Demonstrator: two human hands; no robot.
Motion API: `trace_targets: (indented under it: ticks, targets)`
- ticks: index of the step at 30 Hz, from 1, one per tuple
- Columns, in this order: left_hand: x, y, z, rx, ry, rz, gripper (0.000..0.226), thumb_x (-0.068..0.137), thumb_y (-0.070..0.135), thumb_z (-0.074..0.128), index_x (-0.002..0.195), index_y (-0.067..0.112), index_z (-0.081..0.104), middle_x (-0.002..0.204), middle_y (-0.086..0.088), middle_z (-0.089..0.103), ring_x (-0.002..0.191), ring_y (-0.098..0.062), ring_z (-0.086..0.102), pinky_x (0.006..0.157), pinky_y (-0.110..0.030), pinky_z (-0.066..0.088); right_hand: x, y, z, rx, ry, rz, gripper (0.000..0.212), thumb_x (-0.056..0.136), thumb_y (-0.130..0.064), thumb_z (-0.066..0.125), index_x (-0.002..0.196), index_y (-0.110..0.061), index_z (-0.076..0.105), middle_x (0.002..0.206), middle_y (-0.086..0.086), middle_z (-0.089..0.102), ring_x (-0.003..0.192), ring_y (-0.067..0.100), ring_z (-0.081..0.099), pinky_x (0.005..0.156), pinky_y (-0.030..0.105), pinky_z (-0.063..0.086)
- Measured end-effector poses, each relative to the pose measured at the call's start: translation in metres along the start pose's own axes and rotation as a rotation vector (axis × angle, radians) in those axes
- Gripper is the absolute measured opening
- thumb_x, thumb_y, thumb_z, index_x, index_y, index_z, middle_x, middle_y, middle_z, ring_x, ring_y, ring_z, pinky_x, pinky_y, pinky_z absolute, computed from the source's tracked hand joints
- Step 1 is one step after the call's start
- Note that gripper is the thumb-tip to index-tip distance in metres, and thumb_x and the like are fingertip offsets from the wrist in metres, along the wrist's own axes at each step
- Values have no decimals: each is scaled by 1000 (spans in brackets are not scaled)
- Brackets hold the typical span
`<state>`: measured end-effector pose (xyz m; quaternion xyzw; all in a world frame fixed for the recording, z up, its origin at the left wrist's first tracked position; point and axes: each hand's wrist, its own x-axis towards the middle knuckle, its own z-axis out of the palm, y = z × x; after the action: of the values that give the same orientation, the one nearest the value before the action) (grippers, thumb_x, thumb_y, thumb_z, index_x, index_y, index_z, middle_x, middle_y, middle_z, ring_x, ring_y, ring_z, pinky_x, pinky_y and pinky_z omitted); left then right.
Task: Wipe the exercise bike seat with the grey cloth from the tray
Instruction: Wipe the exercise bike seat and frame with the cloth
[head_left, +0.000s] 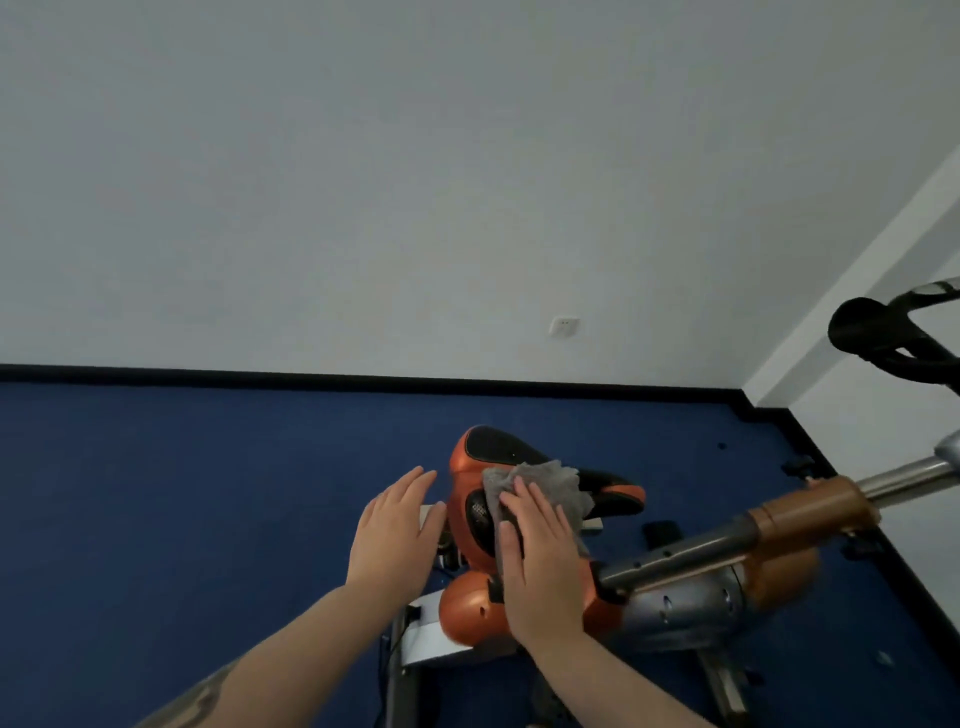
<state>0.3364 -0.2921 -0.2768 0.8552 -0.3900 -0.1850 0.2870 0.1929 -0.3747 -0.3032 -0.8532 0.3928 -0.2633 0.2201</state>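
The orange and black bike seat (498, 452) sits low in the middle of the view. A crumpled grey cloth (550, 486) lies over the seat's middle. My right hand (540, 566) lies flat on the near part of the cloth and presses it against the seat. Just left of the seat, my left hand (395, 525) is held flat with straight fingers and holds nothing. Its fingertips are close to the seat's left edge; whether they touch it I cannot tell. The tray is not in view.
The bike's orange and silver frame (727, 566) runs to the right, with a chrome post (909, 478) and black handlebars (878, 332) at the right edge. Blue carpet (182, 493) covers the floor. A white wall with a socket (563, 326) stands behind.
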Motion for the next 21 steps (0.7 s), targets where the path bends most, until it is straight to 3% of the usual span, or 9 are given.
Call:
trace_targets:
  ticks: [4,8,14,17,21]
  targets:
    - [-2,-1,2,-62,46,-33,48,96,38,37,143,27,33,153,7,30,141,-12,26,117,-37,21,1,-3,9,-94,-92,-158,43,99,-35,30,141,-31,42,152,-16,28,144,2,16,120,31,13]
    - [-7,6,10,-108,60,-47,46,97,35,35,143,28,33,153,8,30,141,-11,25,117,-35,21,5,8,5,-184,-228,-293,49,101,-38,26,150,-36,21,159,-14,16,148,4,5,119,30,3]
    - [-11,31,21,-180,85,-4,44,96,32,39,140,30,37,150,10,34,138,-10,29,116,-39,25,14,41,-8,-253,-167,13,55,97,-50,-3,150,-36,3,160,-13,1,148,6,-9,122,44,9]
    - [-6,36,26,-219,112,0,45,96,31,39,140,29,37,150,9,35,137,-9,31,116,-40,27,10,13,4,-241,-186,-39,54,99,-45,9,151,-34,3,161,-10,0,148,11,-9,121,41,1]
    - [-3,45,38,-273,135,20,46,95,34,38,141,32,34,150,13,34,135,-6,34,113,-40,32,10,16,0,-247,-278,-220,55,101,-39,26,152,-37,4,160,-15,1,148,5,-8,119,34,-6]
